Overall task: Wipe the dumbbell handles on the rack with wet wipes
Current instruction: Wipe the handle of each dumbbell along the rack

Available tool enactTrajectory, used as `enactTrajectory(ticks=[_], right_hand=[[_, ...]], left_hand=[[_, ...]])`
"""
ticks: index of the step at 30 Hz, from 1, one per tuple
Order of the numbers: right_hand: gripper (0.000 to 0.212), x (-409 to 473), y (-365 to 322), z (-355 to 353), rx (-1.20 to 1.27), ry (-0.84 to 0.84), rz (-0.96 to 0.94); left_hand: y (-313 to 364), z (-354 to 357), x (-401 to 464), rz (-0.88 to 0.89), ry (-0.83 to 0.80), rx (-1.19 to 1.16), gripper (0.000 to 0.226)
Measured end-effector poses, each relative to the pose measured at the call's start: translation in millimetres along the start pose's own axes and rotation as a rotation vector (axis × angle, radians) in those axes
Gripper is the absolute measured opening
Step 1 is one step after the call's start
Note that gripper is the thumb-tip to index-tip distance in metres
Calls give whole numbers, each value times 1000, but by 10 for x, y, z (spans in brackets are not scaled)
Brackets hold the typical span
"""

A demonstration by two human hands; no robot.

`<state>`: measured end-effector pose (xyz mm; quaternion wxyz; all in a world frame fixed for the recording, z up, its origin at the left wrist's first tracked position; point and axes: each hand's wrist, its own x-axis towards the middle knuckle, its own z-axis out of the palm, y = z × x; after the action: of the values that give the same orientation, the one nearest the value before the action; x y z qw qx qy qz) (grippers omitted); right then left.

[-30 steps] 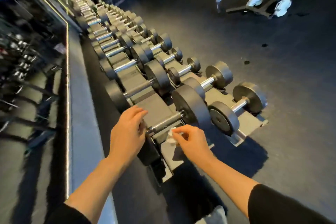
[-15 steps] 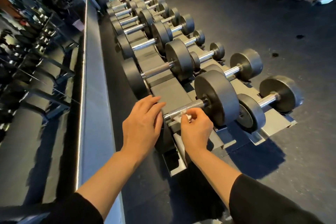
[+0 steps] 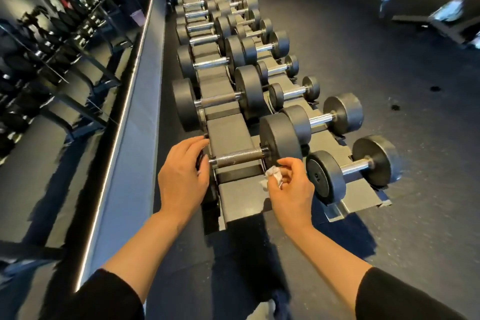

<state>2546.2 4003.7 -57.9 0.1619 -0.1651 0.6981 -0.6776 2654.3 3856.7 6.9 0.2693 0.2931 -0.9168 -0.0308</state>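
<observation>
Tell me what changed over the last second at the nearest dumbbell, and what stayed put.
The right hand, pinching the wet wipe, was wiping on the nearest dumbbell's handle half a second ago; it has since come off toward the person, and the wipe no longer touches the handle. The left hand stayed resting on the dumbbell's left end. The dumbbells stayed on the rack.

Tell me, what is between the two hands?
The head view shows the nearest dumbbell's knurled handle between the left hand and the right hand, which pinches a wet wipe.
</observation>
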Motion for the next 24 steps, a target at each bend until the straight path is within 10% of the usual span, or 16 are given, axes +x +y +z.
enactTrajectory(ticks=[11,24], right_hand=[[11,124,-50,214,-40,-315,-161],[9,632,399,593,-501,-312,-988]], left_hand=[[409,70,-420,-224,-63,181,58],[103,338,-476,-118,109,199,48]])
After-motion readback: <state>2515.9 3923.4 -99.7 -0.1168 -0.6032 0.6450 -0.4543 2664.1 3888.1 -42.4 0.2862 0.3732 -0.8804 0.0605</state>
